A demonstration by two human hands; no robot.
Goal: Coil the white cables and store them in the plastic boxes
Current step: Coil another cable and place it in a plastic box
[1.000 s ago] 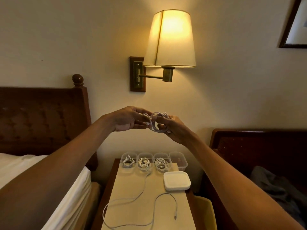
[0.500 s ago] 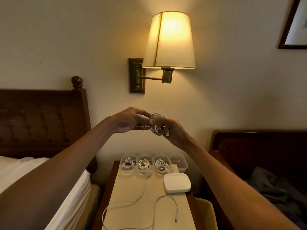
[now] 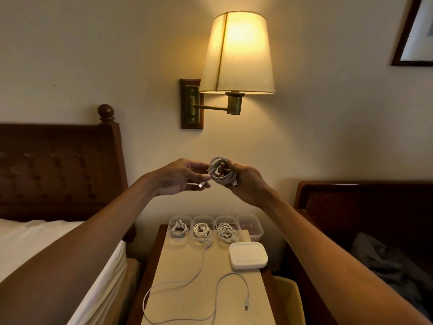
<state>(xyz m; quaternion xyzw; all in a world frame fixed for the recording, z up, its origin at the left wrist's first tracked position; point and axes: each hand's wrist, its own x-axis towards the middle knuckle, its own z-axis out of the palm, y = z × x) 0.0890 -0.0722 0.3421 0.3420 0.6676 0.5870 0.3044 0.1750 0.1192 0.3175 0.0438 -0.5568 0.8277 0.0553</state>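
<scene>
- White sheets cover the bed (image 3: 35,249) at my left, under a dark wooden headboard (image 3: 58,165).
- On the wall ahead, a lit lamp (image 3: 236,52) hangs above both hands.
- Below the hands I see the cream worktop (image 3: 178,261), standing between the bed and a dark chair (image 3: 351,207).
- Held up over the worktop, the right hand (image 3: 246,181) grips the coiled cable (image 3: 221,171), fingers (image 3: 234,171) curled round the loops.
- Just beside it, the left hand (image 3: 178,177) pinches the free end of that coil between thumb and fingertips, the other fingers loosely bent.
- Along the worktop's far edge stand four plastic boxes (image 3: 249,227) in a row; the three on the left each hold a wound white cable.
- Near the rightmost box lies a white lid (image 3: 248,255), flat on the worktop.
- Sprawled in front of the boxes is a loose cable (image 3: 199,273), running up to the second box and looping past the near edge.
- From the coil's underside a USB plug (image 3: 235,183) sticks out.
</scene>
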